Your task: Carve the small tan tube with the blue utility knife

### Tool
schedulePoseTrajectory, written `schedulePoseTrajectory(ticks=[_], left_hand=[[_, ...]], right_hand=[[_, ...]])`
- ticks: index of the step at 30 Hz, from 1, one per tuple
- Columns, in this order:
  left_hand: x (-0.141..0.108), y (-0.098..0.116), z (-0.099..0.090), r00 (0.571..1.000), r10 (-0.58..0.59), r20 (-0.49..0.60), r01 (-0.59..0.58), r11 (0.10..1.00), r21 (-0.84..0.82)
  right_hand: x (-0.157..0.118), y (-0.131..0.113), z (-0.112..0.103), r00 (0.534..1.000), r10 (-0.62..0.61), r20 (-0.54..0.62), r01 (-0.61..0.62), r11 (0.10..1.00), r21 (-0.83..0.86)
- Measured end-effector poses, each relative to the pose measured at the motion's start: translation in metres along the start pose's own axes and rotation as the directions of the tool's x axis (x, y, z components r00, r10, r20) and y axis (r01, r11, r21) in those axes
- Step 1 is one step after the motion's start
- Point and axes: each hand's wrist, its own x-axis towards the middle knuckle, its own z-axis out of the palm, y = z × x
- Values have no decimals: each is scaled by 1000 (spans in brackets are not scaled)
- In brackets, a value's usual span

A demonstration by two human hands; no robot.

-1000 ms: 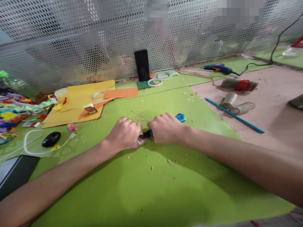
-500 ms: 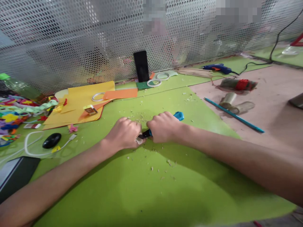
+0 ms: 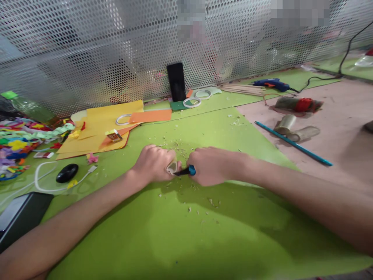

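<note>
My left hand (image 3: pixel 154 163) is closed around a pale, hollow tube (image 3: pixel 172 168) that looks like bamboo; only its open end shows. In my right hand (image 3: pixel 212 165) is a blue utility knife (image 3: pixel 191 170), its handle mostly hidden by the fist. The dark blade (image 3: pixel 182 172) points left and its tip meets the rim of the tube. Pale shavings (image 3: pixel 214 202) lie scattered on the green tabletop (image 3: pixel 140 233) around and below both hands.
To the left are yellow paper sheets (image 3: pixel 96 116), a black mouse (image 3: pixel 67 173) and a white cable (image 3: pixel 37 181). A phone (image 3: pixel 176 82) leans on the perforated screen (image 3: pixel 131 50). A glue gun (image 3: pixel 272 84), a blue-green stick (image 3: pixel 294 144) and short tubes (image 3: pixel 304 133) lie to the right.
My right hand has turned and moved slightly down and right, so the knife's blue far end no longer shows and more blade is visible. My left hand keeps its hold on the tube.
</note>
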Motion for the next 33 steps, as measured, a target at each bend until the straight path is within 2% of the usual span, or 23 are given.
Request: schedulePoseTrajectory(ticks=[6, 13, 25, 33], left_hand=[[-2, -3, 2, 1000, 13, -7, -12, 1000, 5], [-1, -16, 5, 991, 135, 0, -134, 987, -83], [1, -16, 3, 984, 170, 53, -164, 982, -95], [1, -15, 1, 980, 180, 85, -173, 981, -86]], right_hand=[[-3, 6, 1, 996, -12, -86, 5, 997, -81], [2, 6, 2, 989, -58, -137, 27, 974, -223], [8, 1, 9, 977, -40, -211, -16, 966, -259], [10, 2, 11, 974, -36, -222, -26, 963, -268]])
